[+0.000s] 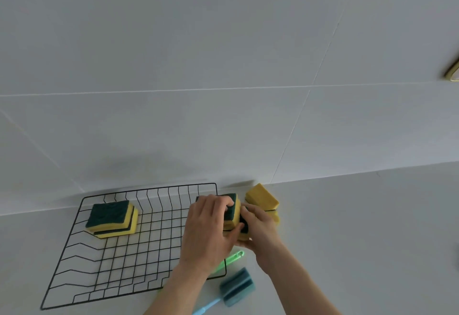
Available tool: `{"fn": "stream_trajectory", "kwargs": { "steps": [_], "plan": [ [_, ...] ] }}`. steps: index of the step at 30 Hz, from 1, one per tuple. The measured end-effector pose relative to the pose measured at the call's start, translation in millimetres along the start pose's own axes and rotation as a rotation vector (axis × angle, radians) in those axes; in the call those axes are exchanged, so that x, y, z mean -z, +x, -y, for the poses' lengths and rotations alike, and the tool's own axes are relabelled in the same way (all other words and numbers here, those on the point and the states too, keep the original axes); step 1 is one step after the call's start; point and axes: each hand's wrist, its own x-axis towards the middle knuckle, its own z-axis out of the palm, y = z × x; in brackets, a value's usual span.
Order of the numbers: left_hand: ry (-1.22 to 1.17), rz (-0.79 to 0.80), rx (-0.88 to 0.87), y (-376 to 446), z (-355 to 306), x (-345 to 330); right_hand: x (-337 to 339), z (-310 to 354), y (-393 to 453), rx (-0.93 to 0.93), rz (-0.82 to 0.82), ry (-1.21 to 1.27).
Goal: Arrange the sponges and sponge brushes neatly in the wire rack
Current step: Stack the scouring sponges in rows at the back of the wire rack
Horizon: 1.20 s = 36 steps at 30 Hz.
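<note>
A black wire rack (119, 260) lies on the white counter. Two yellow-and-green sponges (111, 218) are stacked in its far left corner. At the rack's far right corner, my left hand (208, 230) and my right hand (258, 228) together grip a stack of yellow-and-green sponges (233, 209). Two more yellow sponges (262, 198) sit on the counter just right of the rack. A blue sponge brush (236, 287) lies on the counter near the rack's front right corner. A green brush handle (234, 256) pokes out from under my left hand.
A white tiled wall rises right behind the rack. The white counter (372, 228) stretches to the right. A brass-coloured fitting (452, 72) shows at the right edge on the wall.
</note>
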Motion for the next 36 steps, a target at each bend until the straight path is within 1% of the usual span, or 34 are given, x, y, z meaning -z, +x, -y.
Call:
{"fn": "stream_trajectory", "kwargs": {
  "steps": [3,5,8,10,13,17,21,25,31,34,36],
  "plan": [
    [0.035,-0.033,-0.029,-2.9,13.7,9.9,-25.4,-2.3,-2.5,-0.029,0.027,-0.030],
    [0.052,-0.025,-0.040,-5.4,24.0,15.4,-40.0,-3.4,-2.9,-0.052,0.040,-0.041],
    [0.068,0.025,-0.025,-11.3,40.8,23.5,-59.7,-6.0,0.7,-0.086,0.096,-0.030],
    [0.027,0.051,0.013,-15.2,52.5,28.4,-70.2,-9.5,3.5,-0.054,0.150,-0.084],
    [-0.044,0.097,0.080,-22.4,74.4,36.6,-81.4,-15.9,9.6,-0.003,0.149,-0.084],
    [-0.072,0.167,0.103,-34.6,105.6,43.5,-101.7,-27.1,18.7,-0.013,0.194,-0.069],
    [-0.065,0.174,0.118,-42.3,130.6,47.7,-121.8,-46.1,36.3,-0.053,0.165,-0.058],
    [0.056,0.129,0.170,-46.0,168.3,54.4,-139.8,-53.5,53.6,-0.090,0.082,-0.042],
    [0.162,0.185,0.206,-37.7,223.3,60.3,-168.5,-58.9,75.4,-0.143,0.044,-0.054],
    [0.204,0.221,0.221,-31.7,239.5,59.2,-182.8,-64.7,84.5,-0.136,0.038,-0.052],
    [0.228,0.217,0.232,-30.2,246.2,57.0,-191.2,-67.6,89.3,-0.120,0.039,-0.057]
  ]
}}
